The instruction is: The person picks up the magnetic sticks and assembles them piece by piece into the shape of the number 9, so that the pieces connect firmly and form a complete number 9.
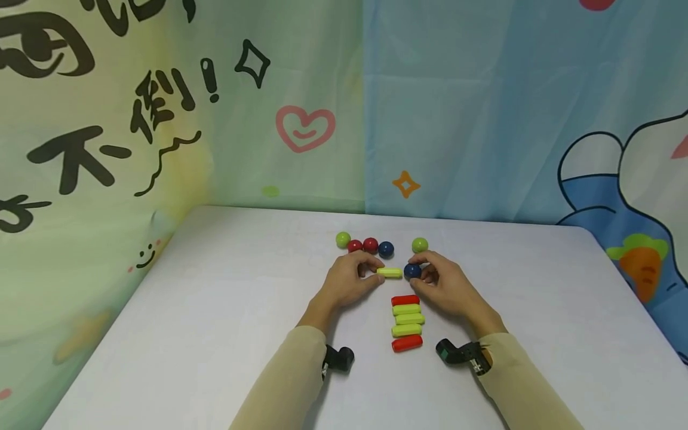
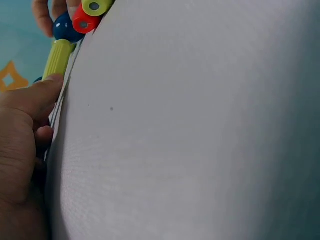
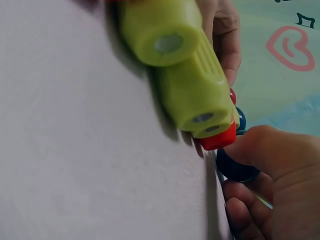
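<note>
My left hand [image 1: 348,278] pinches a yellow-green ribbed rod [image 1: 390,273] between thumb and fingers, near the rod's left end. Facing it, my right hand [image 1: 447,285] grips a dark blue ball [image 1: 412,271] at its sides. The ball sits right at the rod's free end; in the left wrist view the rod [image 2: 58,57] and ball [image 2: 66,27] line up end to end. Below the hands lies a column of short rods: a red rod [image 1: 405,300] on top, several yellow-green rods [image 1: 409,319], and a red rod [image 1: 407,343] nearest me. Grey discs show in the rods' ends.
Behind my hands is a row of balls: a green ball [image 1: 343,240], two red balls [image 1: 370,245] and a blue ball [image 1: 386,249]. Another green ball [image 1: 420,245] lies beyond my right fingers. The white table [image 1: 242,286] ends at a printed cloth backdrop [image 1: 457,119].
</note>
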The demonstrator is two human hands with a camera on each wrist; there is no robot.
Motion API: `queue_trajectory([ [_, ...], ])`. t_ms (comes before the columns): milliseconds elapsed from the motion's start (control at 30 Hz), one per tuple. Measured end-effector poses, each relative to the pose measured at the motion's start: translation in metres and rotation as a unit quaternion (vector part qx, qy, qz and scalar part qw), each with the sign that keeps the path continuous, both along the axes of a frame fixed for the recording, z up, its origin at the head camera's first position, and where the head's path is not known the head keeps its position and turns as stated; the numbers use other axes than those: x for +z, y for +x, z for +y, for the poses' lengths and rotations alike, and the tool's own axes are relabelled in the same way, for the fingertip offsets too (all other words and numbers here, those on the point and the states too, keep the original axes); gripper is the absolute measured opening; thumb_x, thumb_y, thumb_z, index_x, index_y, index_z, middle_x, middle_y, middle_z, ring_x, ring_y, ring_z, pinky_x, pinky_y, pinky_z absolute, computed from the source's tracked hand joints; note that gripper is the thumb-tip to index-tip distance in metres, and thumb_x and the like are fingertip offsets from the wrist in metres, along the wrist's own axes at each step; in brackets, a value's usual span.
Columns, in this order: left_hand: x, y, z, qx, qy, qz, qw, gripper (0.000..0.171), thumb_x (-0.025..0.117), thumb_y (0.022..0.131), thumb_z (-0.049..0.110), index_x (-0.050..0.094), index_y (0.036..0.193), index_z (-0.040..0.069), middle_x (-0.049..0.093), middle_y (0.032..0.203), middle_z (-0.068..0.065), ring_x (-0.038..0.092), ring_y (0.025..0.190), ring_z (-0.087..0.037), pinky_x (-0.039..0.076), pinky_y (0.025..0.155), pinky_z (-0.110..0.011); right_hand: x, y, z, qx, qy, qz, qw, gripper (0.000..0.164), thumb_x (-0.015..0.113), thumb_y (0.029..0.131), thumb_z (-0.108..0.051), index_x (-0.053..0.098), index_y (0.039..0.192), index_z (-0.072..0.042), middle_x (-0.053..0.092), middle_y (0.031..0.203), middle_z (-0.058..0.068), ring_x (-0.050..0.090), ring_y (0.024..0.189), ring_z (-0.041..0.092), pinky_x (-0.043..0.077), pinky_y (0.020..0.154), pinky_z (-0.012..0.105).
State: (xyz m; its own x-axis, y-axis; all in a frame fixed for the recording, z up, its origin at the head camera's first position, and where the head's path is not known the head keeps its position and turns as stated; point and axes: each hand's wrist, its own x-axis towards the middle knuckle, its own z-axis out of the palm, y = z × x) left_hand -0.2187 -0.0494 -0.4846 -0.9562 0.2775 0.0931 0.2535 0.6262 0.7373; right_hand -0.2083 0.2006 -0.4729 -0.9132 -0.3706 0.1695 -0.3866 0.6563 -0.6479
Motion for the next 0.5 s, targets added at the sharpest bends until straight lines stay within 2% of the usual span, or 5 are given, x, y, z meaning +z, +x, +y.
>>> queue_trajectory([
  [300, 0.0024, -0.0008, 0.0029, 0.002, -0.001, -0.002, 1.0000, 0.021, 0.079, 0.091, 0.025, 0.076, 0.112, 0.025, 0.065, 0.097, 0.010, 0.054, 0.086, -0.012, 0.048, 0.076, -0.024, -0.0047, 0.0008, 0.0007, -0.025, -0.023, -0.034, 0.999, 0.037, 0.074, 0.094, -0.020, 0.060, 0.128, -0.016, 0.066, 0.110, 0.006, 0.059, 0.092, 0.020, 0.050, 0.085, 0.037],
  [500, 0.0024, -0.0015, -0.0007, -0.003, -0.003, 0.001, 1.0000, 0.021, 0.079, 0.091, 0.025, 0.076, 0.112, 0.024, 0.065, 0.097, 0.010, 0.054, 0.086, -0.012, 0.047, 0.075, -0.024, -0.0054, 0.0009, -0.0010, -0.007, -0.021, -0.031, 0.999, 0.042, 0.075, 0.094, -0.023, 0.061, 0.133, -0.014, 0.065, 0.108, 0.005, 0.057, 0.092, 0.020, 0.050, 0.085, 0.036],
])
